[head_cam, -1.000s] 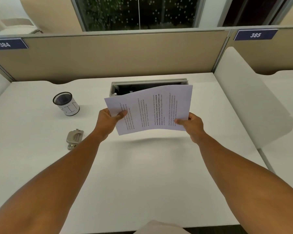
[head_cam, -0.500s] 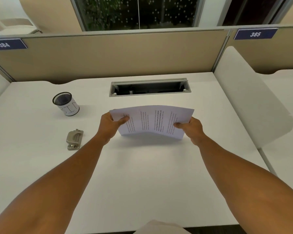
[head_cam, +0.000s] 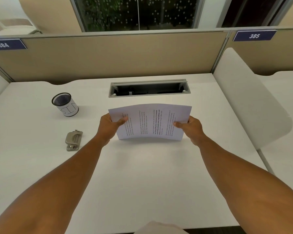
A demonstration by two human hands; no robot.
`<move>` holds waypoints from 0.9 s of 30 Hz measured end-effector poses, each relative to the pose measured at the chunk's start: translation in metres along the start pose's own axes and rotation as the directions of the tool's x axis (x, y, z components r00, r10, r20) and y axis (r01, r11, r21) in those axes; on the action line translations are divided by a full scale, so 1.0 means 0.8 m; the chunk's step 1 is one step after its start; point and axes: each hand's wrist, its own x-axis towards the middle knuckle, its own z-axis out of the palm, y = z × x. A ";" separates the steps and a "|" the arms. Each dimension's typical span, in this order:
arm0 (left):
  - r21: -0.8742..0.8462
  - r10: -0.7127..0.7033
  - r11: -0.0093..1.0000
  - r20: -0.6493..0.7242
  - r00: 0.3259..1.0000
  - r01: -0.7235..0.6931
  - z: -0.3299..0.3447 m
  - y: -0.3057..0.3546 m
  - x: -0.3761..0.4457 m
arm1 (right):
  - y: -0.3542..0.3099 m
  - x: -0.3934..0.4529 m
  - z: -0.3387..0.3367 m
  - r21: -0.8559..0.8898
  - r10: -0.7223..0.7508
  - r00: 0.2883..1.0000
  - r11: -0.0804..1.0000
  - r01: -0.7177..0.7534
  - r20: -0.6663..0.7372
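A stack of printed white paper sheets [head_cam: 150, 122] stands nearly upright on its long lower edge on the white desk [head_cam: 142, 174], text running sideways. My left hand [head_cam: 111, 126] grips the stack's left end, thumb on the front. My right hand [head_cam: 190, 128] grips the right end the same way. The sheets bow slightly between the two hands.
A mesh pen cup [head_cam: 65, 104] stands at the left, a metal hole punch [head_cam: 73, 140] nearer in front of it. An open cable tray [head_cam: 149, 88] is set in the desk behind the paper. Beige partitions [head_cam: 117, 56] and a white side divider [head_cam: 247, 98] bound the desk.
The sheets came down from held in the air over the cable tray to resting on their lower edge on the desk. Both hands kept their grip and lowered with them.
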 end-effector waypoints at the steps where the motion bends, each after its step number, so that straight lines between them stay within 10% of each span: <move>1: -0.008 -0.007 1.000 0.002 1.000 0.007 0.000 -0.001 0.000 | 0.001 -0.001 0.000 0.003 0.001 1.000 1.000 -0.001 0.001; 27: -0.004 -0.011 1.000 -0.010 1.000 0.011 0.000 -0.001 0.004 | -0.009 -0.003 -0.002 0.038 -0.048 0.999 0.998 0.048 0.007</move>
